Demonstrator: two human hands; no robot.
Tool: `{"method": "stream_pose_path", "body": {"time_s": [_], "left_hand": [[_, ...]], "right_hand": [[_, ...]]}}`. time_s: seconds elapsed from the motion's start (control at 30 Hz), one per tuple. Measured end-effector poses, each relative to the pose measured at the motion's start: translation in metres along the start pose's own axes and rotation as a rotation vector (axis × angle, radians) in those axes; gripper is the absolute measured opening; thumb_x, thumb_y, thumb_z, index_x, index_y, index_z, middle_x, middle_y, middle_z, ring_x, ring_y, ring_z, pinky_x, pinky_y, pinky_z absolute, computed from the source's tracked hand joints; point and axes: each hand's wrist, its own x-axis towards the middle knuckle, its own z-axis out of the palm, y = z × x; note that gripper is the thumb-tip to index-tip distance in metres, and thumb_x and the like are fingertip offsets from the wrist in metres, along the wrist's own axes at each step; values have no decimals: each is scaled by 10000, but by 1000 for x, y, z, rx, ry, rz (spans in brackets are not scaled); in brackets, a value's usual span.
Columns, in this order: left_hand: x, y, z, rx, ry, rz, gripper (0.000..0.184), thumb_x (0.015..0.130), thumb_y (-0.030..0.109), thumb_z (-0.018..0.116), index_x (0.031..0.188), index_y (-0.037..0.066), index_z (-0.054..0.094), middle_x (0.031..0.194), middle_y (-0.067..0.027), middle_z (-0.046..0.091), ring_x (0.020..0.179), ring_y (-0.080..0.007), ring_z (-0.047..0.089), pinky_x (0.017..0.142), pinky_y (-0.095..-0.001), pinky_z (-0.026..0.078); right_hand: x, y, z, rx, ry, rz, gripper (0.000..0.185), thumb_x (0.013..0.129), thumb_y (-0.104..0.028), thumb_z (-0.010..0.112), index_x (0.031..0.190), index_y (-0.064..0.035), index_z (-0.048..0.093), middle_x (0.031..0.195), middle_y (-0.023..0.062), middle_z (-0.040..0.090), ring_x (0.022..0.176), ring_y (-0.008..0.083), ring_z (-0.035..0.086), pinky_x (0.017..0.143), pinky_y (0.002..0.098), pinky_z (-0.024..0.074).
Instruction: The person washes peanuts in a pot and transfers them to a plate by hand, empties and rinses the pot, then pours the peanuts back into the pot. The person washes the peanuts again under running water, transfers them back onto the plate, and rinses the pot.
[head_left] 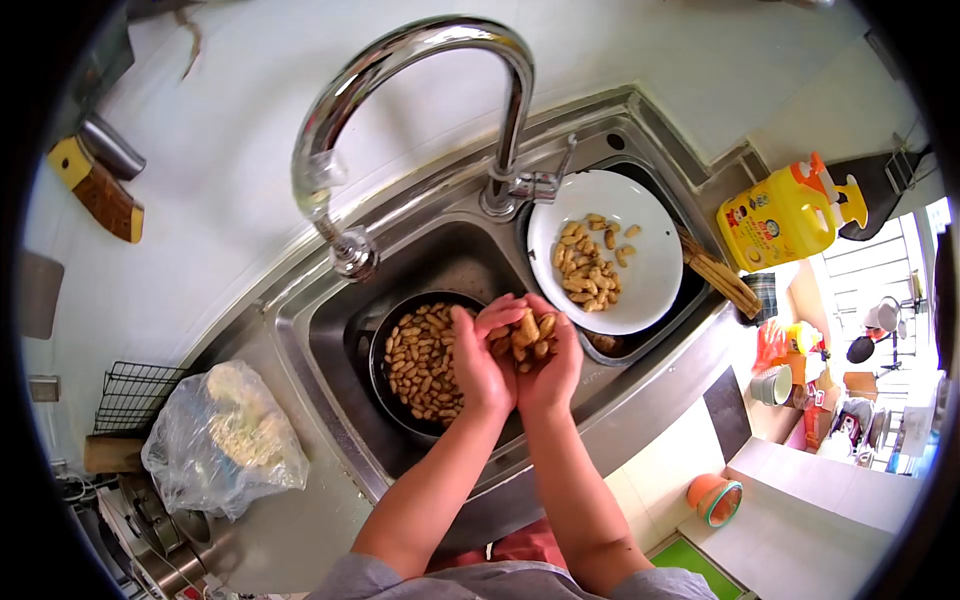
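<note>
Cupped together, my left hand (482, 365) and my right hand (555, 360) hold a heap of unshelled peanuts (532, 338) between the palms. They are above the sink, between two vessels. To the left, under the edge of my left hand, a dark pan (378, 385) full of peanuts (420, 358) sits in the large basin (335, 330). A white enamel bowl (652, 235) with a smaller pile of peanuts (590, 265) rests over the smaller basin, up and right of my right hand. Part of the pan's right side is hidden behind my left hand.
A curved chrome faucet (430, 35) arches over the large basin, its spout end (355, 255) above the pan. Chopsticks (725, 275) lie right of the bowl, near a yellow jug (780, 215). A plastic bag (190, 450) with pale contents lies on the left counter.
</note>
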Motion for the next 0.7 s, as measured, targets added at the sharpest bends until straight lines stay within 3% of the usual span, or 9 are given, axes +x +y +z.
{"method": "stream_pose_path", "body": {"time_s": [0.2,0.4,0.43,0.5,0.57,0.6,0.67,0.7], "left_hand": [[35,-32,62,-132,-114,-140,614,972,482,298,818,-20,616,1079,-145,588,1088,-237,500,1018,-372,345],[67,-69,75,-149,-77,-321,617,980,484,223,1212,0,528,1278,-113,498,1192,-236,442,1047,-374,313],[71,-75,72,-148,-77,-324,617,980,484,223,1212,0,528,1278,-113,498,1192,-236,442,1047,-374,313],[76,-83,66,-93,-105,-351,629,982,484,193,1314,16,451,1374,-100,412,1279,-228,350,1093,-371,227],[76,-86,63,-13,-111,-317,634,981,495,187,1326,27,440,1404,-95,375,1305,-217,306,1101,-357,191],[76,-85,64,66,-119,-279,639,979,505,182,1338,38,430,1434,-91,338,1330,-206,262,1109,-342,154],[73,-82,65,52,-159,-261,641,978,508,187,1345,34,416,1447,-90,316,1344,-203,237,1113,-341,131],[72,-80,66,37,-199,-241,644,977,510,192,1352,31,403,1460,-89,294,1358,-201,211,1118,-340,108]], "right_hand": [[42,-62,17,97,-39,-157,397,933,-264,380,1092,60,546,1080,155,573,1011,263,553,921,390,439],[90,-84,-12,46,50,-241,387,937,-248,346,1094,34,559,1129,132,567,1078,269,513,967,395,402],[91,-87,-13,-6,104,-254,392,939,-248,335,1094,34,560,1145,135,563,1089,268,506,977,394,393],[94,-88,-21,-24,123,-254,409,942,-248,319,1116,32,562,1175,136,554,1117,261,486,1000,392,366],[100,-88,-34,-98,106,-271,453,949,-277,306,1217,18,521,1264,137,509,1211,263,412,1066,392,269],[99,-89,-34,-98,108,-270,453,949,-277,306,1217,18,521,1264,137,509,1211,263,412,1066,392,269],[97,-92,-32,-206,129,-274,548,955,-371,263,1314,6,435,1345,138,460,1317,262,297,1118,409,119],[97,-93,-33,-207,130,-273,548,955,-371,263,1314,6,435,1345,138,460,1317,262,297,1118,409,119]]}}
